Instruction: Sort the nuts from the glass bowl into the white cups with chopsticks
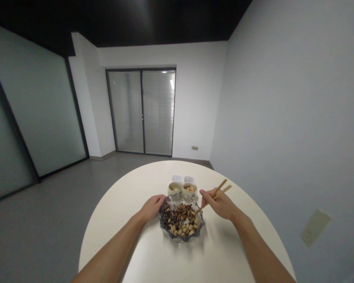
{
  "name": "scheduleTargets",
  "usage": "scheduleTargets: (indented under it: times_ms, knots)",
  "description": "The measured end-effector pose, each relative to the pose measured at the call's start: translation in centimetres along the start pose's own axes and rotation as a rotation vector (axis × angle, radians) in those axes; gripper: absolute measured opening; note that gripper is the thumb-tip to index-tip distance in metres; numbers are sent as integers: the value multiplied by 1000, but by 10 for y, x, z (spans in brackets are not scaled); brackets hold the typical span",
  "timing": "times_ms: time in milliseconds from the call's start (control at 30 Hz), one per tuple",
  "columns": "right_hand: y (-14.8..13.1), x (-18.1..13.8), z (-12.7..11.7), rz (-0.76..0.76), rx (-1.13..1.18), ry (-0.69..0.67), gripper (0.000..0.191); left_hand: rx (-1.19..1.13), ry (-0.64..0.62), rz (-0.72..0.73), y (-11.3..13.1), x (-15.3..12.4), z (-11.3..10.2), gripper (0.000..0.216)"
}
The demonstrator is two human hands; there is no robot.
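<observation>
A clear glass bowl (181, 238) with a wavy rim stands on the round table. Inside it lie brown striped seeds (184, 211), dark pieces (168, 216) and pale nuts (185, 230), mostly in separate groups. At the bowl's left edge, my left hand (152, 207) grips the rim, its fingertips partly hidden. My right hand (222, 203) is closed around a pair of wooden chopsticks (221, 185), whose tips reach down into the bowl's right side. What the tips touch is too small to tell.
Behind the bowl stand two small pots: the left pot (174, 188) looks nearly bare inside, the right pot (194, 191) contains pale nuts. Two white lids (176, 179) lie beyond them. The cream table (153, 255) has a curved edge, with a wall (268, 118) to the right.
</observation>
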State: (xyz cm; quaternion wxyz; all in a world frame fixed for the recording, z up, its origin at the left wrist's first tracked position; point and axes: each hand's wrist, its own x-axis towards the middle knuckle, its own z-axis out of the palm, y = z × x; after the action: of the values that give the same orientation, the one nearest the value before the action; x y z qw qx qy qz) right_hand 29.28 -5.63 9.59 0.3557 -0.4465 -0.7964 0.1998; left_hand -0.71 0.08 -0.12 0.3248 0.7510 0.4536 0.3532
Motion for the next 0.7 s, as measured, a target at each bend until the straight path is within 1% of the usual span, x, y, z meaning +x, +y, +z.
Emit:
scheduleTargets:
  times_ms: [233, 433, 567, 700]
  knots:
    - [-2, 0, 1, -11, 18, -5, 59, 4, 2, 2, 1, 1, 1, 56]
    - [-2, 1, 1, -9, -29, 6, 62, 36, 1, 13, 0, 2, 1, 55]
    - [3, 2, 3, -50, -20, 61, 64, 29, -2, 21, -1, 1, 2, 55]
    - [11, 5, 12, -58, 46, 172, 66, 30, -2, 25, -1, -1, 2, 56]
